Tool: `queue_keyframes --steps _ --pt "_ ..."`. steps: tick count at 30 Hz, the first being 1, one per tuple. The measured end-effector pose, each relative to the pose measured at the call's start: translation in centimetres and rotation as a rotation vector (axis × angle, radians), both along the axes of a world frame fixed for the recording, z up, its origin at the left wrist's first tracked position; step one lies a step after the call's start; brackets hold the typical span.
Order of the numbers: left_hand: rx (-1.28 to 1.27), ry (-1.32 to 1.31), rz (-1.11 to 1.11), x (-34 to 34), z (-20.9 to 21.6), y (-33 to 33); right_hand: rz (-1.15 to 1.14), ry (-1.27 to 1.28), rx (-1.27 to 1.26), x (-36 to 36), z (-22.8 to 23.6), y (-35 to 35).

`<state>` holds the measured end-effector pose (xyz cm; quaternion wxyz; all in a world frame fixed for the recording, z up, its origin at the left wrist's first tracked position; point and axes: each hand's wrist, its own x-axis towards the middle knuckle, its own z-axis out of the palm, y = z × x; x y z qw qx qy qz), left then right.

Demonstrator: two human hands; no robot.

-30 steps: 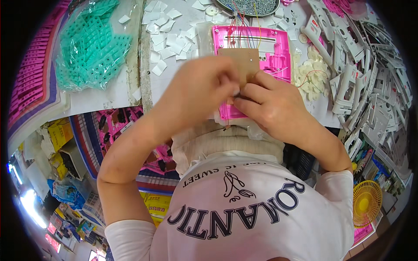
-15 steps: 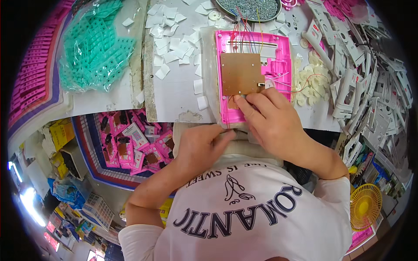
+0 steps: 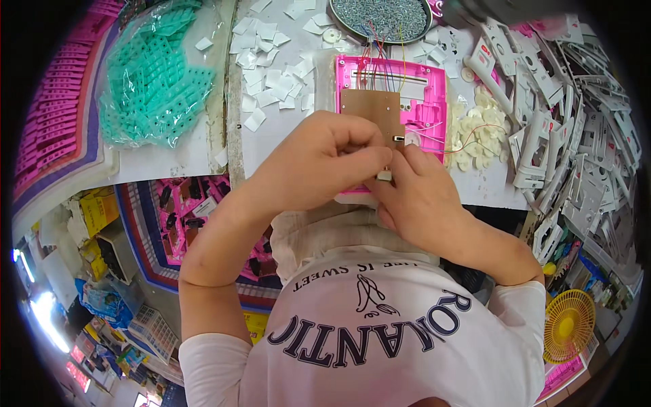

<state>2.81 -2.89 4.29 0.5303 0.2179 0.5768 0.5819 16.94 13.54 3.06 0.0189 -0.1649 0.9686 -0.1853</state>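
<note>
A pink plastic shell [image 3: 437, 88] lies open on the table in front of me, with a brown circuit board [image 3: 369, 108] across it. Thin coloured wires [image 3: 376, 68] run from the board's far edge. Over the near part of the board, my left hand [image 3: 319, 163] is closed, thumb and fingertips pinched together; whatever they pinch is hidden. Touching it from the right, my right hand [image 3: 428, 200] has its fingers closed by a small pale block-shaped piece [image 3: 384, 176]. The two hands cover the shell's near left corner.
Beyond the shell stands a round pan of small metal screws [image 3: 380, 17]. White squares [image 3: 271, 81] lie left, near bagged green plastic parts [image 3: 156, 88]. Cream discs [image 3: 478, 129] and heaped white panels [image 3: 576, 156] lie right. Below the table edge, a basket [image 3: 146, 254] holds pink assemblies.
My left hand has risen from the table's near edge onto the board and met my right hand. A small pale piece now shows at the fingers. The shell sits slightly differently.
</note>
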Motion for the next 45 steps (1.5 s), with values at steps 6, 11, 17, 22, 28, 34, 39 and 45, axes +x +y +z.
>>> queue_keyframes --steps 6,11,17,22,28,34,39,45 --pt "-0.034 -0.010 0.148 -0.2 -0.2 -0.9 -0.031 -0.051 0.009 0.2 0.5 -0.3" --pt "-0.041 -0.139 0.254 0.4 -0.9 -2.0 0.061 0.037 0.109 0.8 -0.2 0.5" --pt "-0.025 -0.048 0.222 2.1 -0.4 -1.4 0.032 0.091 -0.275 -0.5 1.8 3.1" --pt "0.020 -0.013 0.228 4.9 -0.7 0.1 -0.112 0.333 -0.473 -0.3 1.7 2.8" --pt "-0.004 -0.224 0.076 4.1 -0.6 -0.9 -0.135 0.409 -0.427 0.0 0.2 3.4" --pt "-0.014 -0.095 -0.086 3.8 0.6 -1.0 -0.153 0.310 -0.346 0.1 1.4 2.7" --pt "-0.087 0.318 -0.020 3.9 -0.1 -1.7 -0.248 0.236 -0.323 0.5 0.9 3.7" --pt "-0.137 1.428 -0.122 4.4 -1.3 -2.8 -0.240 0.104 -0.400 1.9 0.7 5.8"
